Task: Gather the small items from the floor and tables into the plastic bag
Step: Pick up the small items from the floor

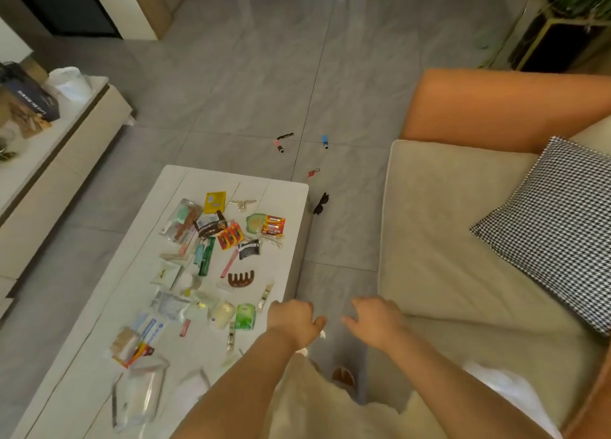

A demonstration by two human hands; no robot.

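Many small items are scattered over the white coffee table (185, 180): a brown hair claw (241, 279), a green packet (245, 316), red battery packs (273, 225), a yellow sachet (215, 202) and clear pouches (142, 395). On the grey floor beyond lie a black clip (285, 136), a pink and black tube (278, 146), a blue tube (325, 142), a red tag (313, 173) and black sunglasses (321, 203). My left hand (292, 319) hovers by the table's near right corner, fingers loosely curled. My right hand (377, 319) hangs loosely curled, holding nothing, over the gap beside the sofa.
A beige sofa (446, 240) with a checked cushion (555, 227) and an orange arm (496, 107) fills the right. Something white and crumpled (506, 389) lies on its seat. A low cabinet (49, 160) with boxes and a white bag (71, 81) runs along the left. A planter (562, 35) stands far right.
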